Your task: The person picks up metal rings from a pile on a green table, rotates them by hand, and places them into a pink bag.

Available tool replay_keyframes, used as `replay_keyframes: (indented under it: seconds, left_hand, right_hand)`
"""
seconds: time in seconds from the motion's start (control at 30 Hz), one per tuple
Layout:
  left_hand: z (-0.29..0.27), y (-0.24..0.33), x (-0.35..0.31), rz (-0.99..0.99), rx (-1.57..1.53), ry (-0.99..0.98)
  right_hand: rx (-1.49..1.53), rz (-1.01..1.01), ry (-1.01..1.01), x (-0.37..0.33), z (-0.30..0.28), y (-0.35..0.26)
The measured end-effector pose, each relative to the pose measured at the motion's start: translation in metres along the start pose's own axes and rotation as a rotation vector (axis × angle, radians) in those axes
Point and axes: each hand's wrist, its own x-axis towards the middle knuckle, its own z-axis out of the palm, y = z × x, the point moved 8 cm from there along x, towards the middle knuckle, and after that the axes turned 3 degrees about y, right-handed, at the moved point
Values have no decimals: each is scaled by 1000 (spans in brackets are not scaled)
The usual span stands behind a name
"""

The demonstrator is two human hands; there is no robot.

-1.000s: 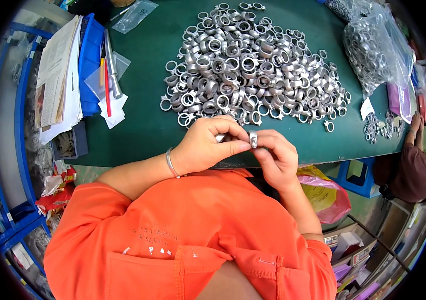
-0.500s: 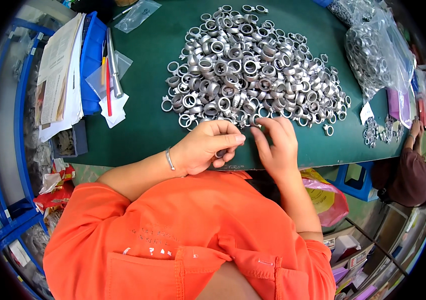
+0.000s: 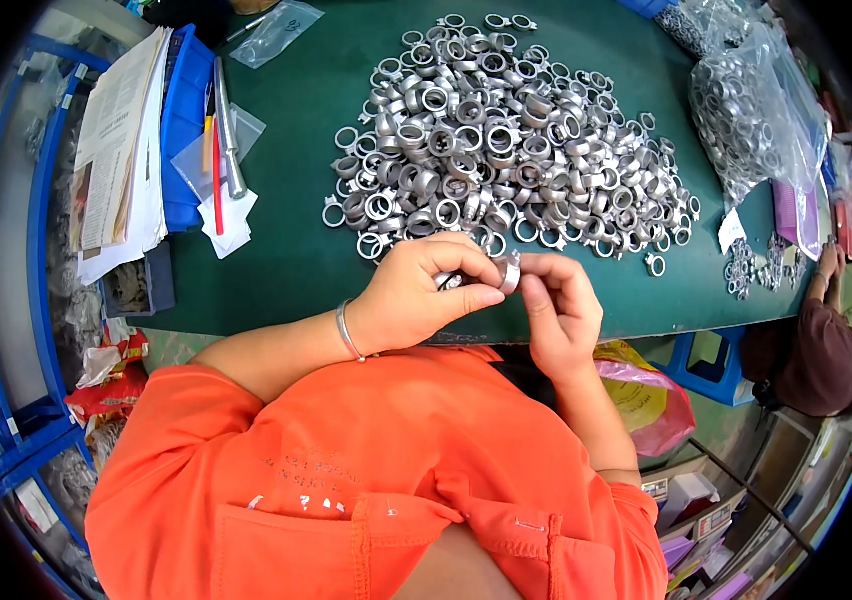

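Just in front of the pile, a silver metal ring with a small lug is pinched between my two hands. My left hand, wearing a bracelet at the wrist, is closed with thumb and forefinger at the ring's left side. A small shiny piece with a dark part shows inside its curled fingers; its kind I cannot make out. My right hand grips the ring's right side with thumb and fingertips. Beyond them, a heap of similar metal rings covers the middle of the green table.
On the left stand a blue bin and papers, with a red pen beside them. Right of the heap lie a clear bag of rings and small metal parts. Another person's arm shows beyond a blue stool.
My right hand has taken a ring from the near edge of the heap and brought it to my left fingertips. Both hands now meet at it.
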Motion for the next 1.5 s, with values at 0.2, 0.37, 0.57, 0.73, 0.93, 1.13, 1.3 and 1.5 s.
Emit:
replay_keyframes:
  seconds: [0.2,0.37,0.57,0.73,0.93,1.13,1.3,1.5]
  left_hand:
    - [-1,0,-2,-66,8,10]
    - [-1,0,-3,-14,30,21]
    - [7,-25,-12,-442,-333,-15]
    - [0,-25,-13,-430,-326,58]
    - [-9,-3,-6,-127,-89,82]
    - [-9,2,-5,-45,15,88]
    - [-9,2,-6,-32,65,85]
    - [-9,5,-6,11,114,80]
  right_hand:
    - [256,-42,31,-4,8,-3]
    - [-20,-134,96,-2,1,-10]
    - [-441,-422,90,-1,12,-45]
    - [-220,-164,147,2,6,-25]
    - [-9,-14,106,3,5,-4]
    - [7,27,91,1,7,2]
    - [34,53,82,-1,8,8]
    - [42,56,66,-2,8,9]
